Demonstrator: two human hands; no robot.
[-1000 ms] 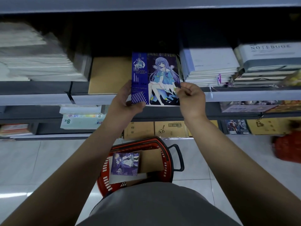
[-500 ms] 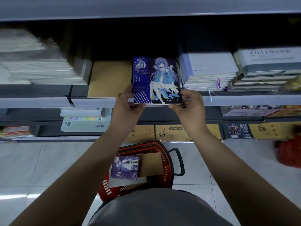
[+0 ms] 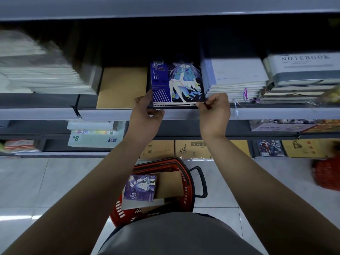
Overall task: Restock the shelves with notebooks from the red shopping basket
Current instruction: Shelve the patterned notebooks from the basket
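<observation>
A blue anime-cover notebook (image 3: 176, 82) lies flat on the grey shelf (image 3: 103, 114), between a brown notebook and a white stack. My left hand (image 3: 145, 118) pinches its front left corner. My right hand (image 3: 216, 112) pinches its front right corner. On the floor below me stands the red shopping basket (image 3: 184, 172); inside it lie a purple anime notebook (image 3: 140, 187) and a brown notebook (image 3: 170, 184).
A brown notebook (image 3: 122, 87) lies left of the blue one, and a white notebook stack (image 3: 237, 78) lies to its right. Grey "NOTEBOOK" books (image 3: 303, 70) sit far right. White wrapped stacks (image 3: 40, 74) fill the left. Lower shelves hold pads and boxes. A red object (image 3: 327, 175) is at the right edge.
The blue notebook has slid further back onto the shelf. Both hands have moved to its front corners.
</observation>
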